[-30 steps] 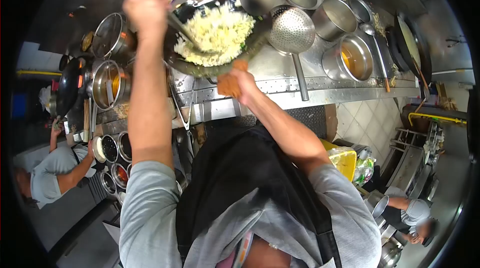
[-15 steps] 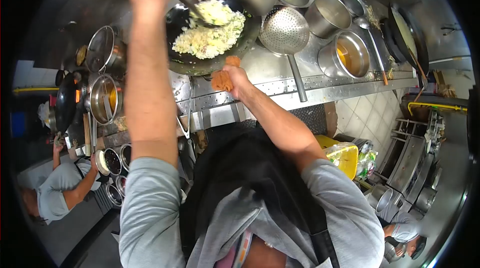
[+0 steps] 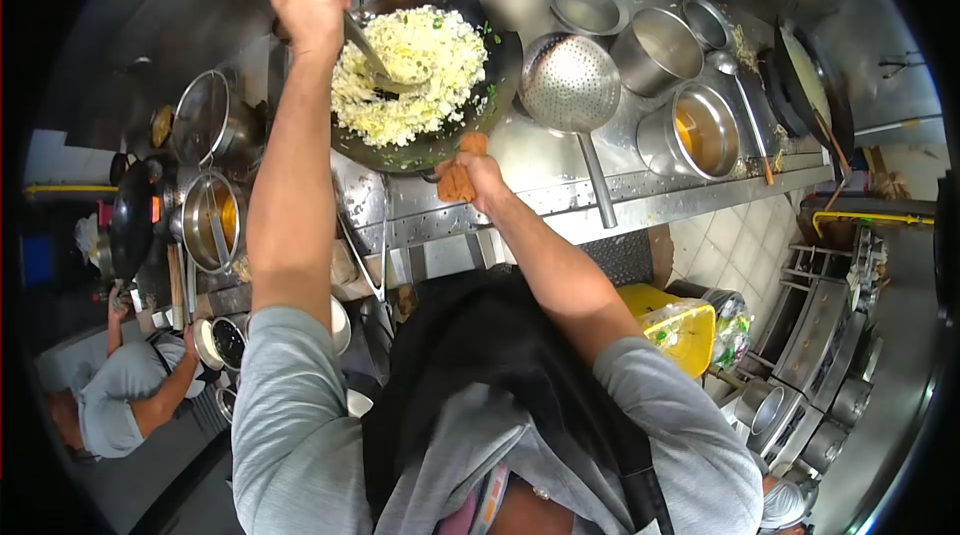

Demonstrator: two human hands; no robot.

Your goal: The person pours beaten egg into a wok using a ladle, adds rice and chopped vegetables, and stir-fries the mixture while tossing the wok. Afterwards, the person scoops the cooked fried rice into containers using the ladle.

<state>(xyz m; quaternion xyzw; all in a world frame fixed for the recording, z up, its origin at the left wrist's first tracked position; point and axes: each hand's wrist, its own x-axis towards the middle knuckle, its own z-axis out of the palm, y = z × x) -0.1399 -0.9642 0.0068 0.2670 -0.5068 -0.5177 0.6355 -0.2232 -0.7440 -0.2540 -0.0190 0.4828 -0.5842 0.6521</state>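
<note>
My left hand [image 3: 312, 10] is closed around the wooden handle of a long metal ladle [image 3: 365, 43]. The ladle slants down into a black wok [image 3: 430, 157], its head partly sunk in fried rice [image 3: 440, 55] with yellow egg bits and green scallion pieces. Rice fills much of the wok's middle and left side; a few green bits cling to the bare right wall. At the wok's near edge, my right hand [image 3: 482, 180] grips a folded orange cloth [image 3: 458, 183], which covers where it meets the rim.
A perforated strainer [image 3: 570, 85] lies right of the wok, near a metal pot [image 3: 655, 50] and a pot of yellow liquid [image 3: 715, 135]. Tongs [image 3: 370, 255] hang at the counter's front edge. A yellow bin [image 3: 690, 335] stands below. Another person [image 3: 130, 385] works at far left.
My left hand has come lower and its ladle has moved down and left into the rice. The rice is spread wider. The wok and my right hand appear slightly lower.
</note>
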